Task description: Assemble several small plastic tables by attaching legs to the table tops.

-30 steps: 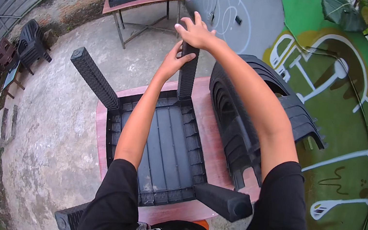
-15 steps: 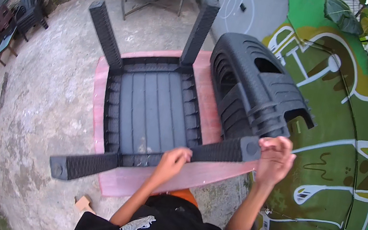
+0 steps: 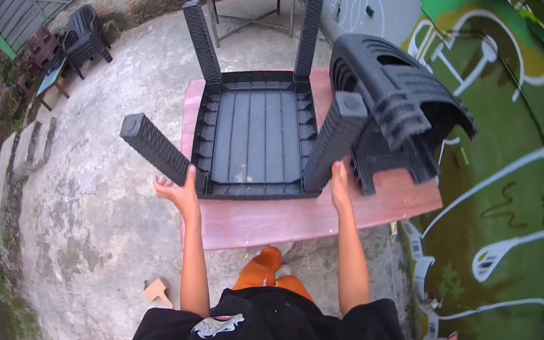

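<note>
Legs (image 3: 201, 34) with a woven texture rise from all four corners of the upturned black plastic table (image 3: 256, 134), lying on a pink-topped worktable (image 3: 261, 230), left of black plastic chairs (image 3: 406, 88). No corner seems left to fill, though whether each leg is fully seated cannot be told. The left hand (image 3: 176, 192), fingers spread, is at the near left leg (image 3: 156, 144); the right hand (image 3: 340, 189) has its thumb against the near right leg (image 3: 337, 138), its hidden fingers unreadable.
</note>
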`<state>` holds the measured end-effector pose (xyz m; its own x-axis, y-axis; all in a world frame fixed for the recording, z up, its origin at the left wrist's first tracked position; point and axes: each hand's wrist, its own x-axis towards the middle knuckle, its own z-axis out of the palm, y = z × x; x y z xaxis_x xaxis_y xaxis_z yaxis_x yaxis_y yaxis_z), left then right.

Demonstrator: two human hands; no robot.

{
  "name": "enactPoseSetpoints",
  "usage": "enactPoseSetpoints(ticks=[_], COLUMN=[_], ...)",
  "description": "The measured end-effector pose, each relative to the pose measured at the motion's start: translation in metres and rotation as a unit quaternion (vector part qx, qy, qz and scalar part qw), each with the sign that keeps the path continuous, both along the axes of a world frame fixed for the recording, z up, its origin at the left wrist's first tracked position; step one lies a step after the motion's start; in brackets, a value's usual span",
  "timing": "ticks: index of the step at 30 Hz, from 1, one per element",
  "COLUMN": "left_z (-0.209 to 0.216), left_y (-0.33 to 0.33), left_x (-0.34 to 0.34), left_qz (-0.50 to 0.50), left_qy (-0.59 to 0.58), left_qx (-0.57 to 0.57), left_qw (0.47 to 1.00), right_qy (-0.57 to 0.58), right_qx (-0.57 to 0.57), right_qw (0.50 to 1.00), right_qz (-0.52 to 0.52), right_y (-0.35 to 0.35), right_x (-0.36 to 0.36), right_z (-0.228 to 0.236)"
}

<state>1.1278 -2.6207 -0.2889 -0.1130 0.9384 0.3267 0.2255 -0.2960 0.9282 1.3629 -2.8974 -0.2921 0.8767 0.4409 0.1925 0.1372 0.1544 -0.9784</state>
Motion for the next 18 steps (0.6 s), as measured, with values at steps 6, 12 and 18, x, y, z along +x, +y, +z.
enactPoseSetpoints(ticks=[6,12,18], left_z=[0.024,0.023,0.032], left_y=[0.022,-0.042,-0.082], left_x=[0.010,-0.083,-0.143], left_qz=[-0.174,-0.123,-0.088], left_qy=[-0.002,0.107,0.104], left_qx=[-0.063,-0.029,-0.033], left_qw=[0.983,0.986,0.990], right_qy=[0.033,0.060,0.038], right_qx=[0.000,0.031,0.031], right_qw=[0.999,0.997,0.996], right_qz=[0.002,-0.024,-0.078], right_y=[-0.015,-0.048,-0.079], right_x=[0.011,-0.057,-0.105], right_z=[-0.011,-0.045,-0.091])
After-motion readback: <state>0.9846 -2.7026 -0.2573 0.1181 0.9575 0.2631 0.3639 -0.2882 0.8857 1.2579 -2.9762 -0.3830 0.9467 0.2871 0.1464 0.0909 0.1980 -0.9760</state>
